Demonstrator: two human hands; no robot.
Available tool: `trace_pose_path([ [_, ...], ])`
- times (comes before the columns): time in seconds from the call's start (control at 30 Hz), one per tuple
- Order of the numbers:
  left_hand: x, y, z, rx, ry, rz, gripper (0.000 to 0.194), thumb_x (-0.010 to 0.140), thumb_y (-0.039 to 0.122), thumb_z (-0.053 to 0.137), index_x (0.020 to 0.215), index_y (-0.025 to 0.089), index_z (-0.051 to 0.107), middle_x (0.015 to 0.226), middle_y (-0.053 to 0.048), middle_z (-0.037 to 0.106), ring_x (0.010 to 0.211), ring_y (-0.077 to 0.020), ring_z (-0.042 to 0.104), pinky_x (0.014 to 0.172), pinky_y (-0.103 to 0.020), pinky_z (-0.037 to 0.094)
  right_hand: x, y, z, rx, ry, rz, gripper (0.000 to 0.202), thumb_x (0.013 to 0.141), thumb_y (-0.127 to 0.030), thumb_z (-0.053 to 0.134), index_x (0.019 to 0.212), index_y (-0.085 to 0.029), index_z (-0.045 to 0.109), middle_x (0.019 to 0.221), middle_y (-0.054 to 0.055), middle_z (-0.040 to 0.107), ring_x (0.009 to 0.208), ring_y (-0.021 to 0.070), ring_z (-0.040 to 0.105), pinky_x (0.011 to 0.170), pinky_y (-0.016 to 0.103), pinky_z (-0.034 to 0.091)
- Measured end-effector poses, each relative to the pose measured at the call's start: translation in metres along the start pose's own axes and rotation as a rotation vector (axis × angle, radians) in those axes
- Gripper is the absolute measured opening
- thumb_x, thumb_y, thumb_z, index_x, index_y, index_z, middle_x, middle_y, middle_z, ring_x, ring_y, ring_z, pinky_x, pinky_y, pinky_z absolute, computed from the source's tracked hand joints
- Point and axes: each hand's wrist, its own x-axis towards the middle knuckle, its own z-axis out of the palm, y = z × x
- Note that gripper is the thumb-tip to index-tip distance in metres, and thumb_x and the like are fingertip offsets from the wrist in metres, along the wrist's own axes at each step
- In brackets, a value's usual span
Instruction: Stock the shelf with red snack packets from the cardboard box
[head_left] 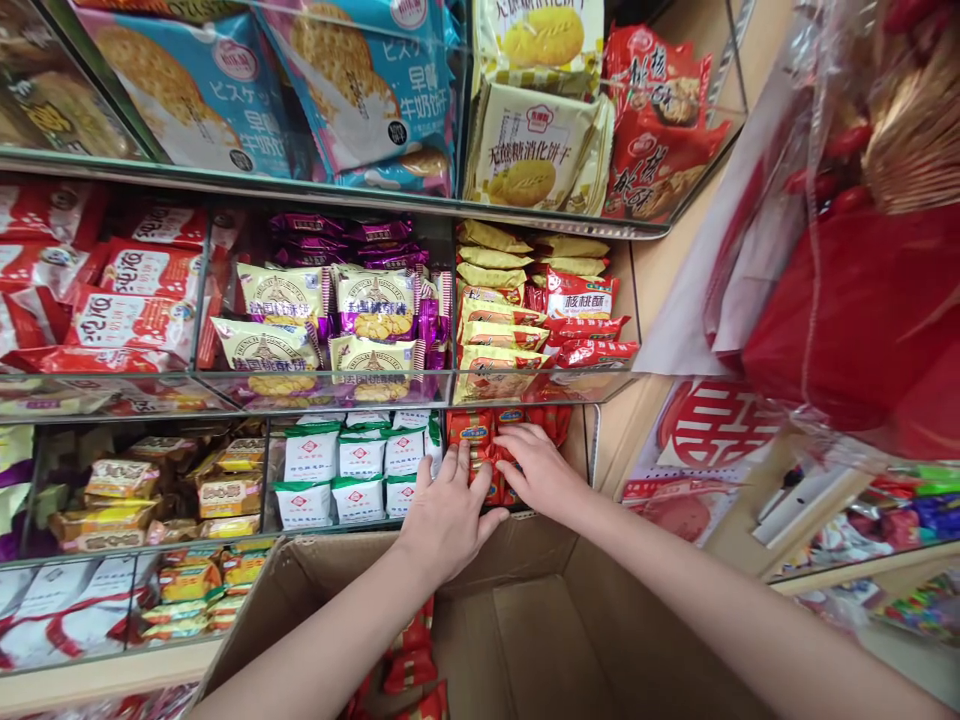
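Observation:
Small red snack packets [474, 428] with gold and blue print fill the lower right shelf compartment. My left hand [450, 515] reaches in from the front with fingers spread and fingertips against the packets; its thumb sticks out to the right. Beside it, my right hand [541, 472] is bent over the packets from the right, with fingers and thumb closing around a red one, partly hidden. Below both hands gapes a cardboard box [544, 640], with several loose red packets [411, 668] at its left side, partly covered by my left forearm.
White and green packets [360, 455] stand left of the red ones; brown-wrapped snacks [124, 480] lie farther left. Above are yellow packets [499, 340], cream biscuit packs [379, 300] and a clear shelf lip [330, 392]. Red wrapped goods [855, 330] hang at the right.

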Motion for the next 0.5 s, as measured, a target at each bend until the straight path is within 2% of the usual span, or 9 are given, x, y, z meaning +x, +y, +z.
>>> trace_pose_path([
  [0.13, 0.001, -0.003, 0.001, 0.019, 0.065, -0.009, 0.053, 0.084, 0.048, 0.033, 0.123, 0.016, 0.046, 0.136, -0.018, 0.037, 0.127, -0.0324, 0.028, 0.096, -0.055, 0.024, -0.011, 0.002, 0.005, 0.037, -0.006, 0.042, 0.03, 0.083, -0.023, 0.045, 0.108, -0.01, 0.056, 0.111, 0.011, 0.058, 0.108, 0.0216, 0.044, 0.095, 0.038, 0.036],
  [0.23, 0.003, -0.005, 0.004, 0.063, 0.083, -0.033, 0.06, 0.084, 0.049, 0.032, 0.128, 0.01, 0.041, 0.137, -0.02, 0.034, 0.131, -0.031, 0.018, 0.099, -0.057, 0.016, -0.013, 0.001, 0.01, 0.052, 0.001, 0.075, 0.03, 0.085, -0.025, 0.043, 0.108, -0.013, 0.057, 0.112, 0.008, 0.059, 0.109, 0.0218, 0.044, 0.095, 0.039, 0.035],
  [0.37, 0.004, -0.006, 0.004, 0.08, 0.065, -0.028, 0.064, 0.084, 0.051, 0.03, 0.126, 0.005, 0.042, 0.135, -0.022, 0.036, 0.131, -0.0306, 0.018, 0.1, -0.057, 0.015, -0.014, -0.002, 0.011, 0.04, -0.002, 0.121, 0.029, 0.085, -0.027, 0.043, 0.107, -0.015, 0.058, 0.114, 0.007, 0.059, 0.113, 0.0245, 0.041, 0.094, 0.043, 0.034],
  [0.5, 0.006, -0.013, -0.008, 0.039, 0.074, 0.017, 0.052, 0.085, 0.045, 0.032, 0.121, 0.011, 0.049, 0.132, -0.018, 0.043, 0.128, -0.0319, 0.025, 0.097, -0.056, 0.023, -0.017, -0.011, -0.006, 0.011, 0.032, 0.079, 0.025, 0.084, -0.029, 0.046, 0.1, -0.015, 0.059, 0.107, 0.01, 0.06, 0.108, 0.0241, 0.043, 0.09, 0.042, 0.036],
])
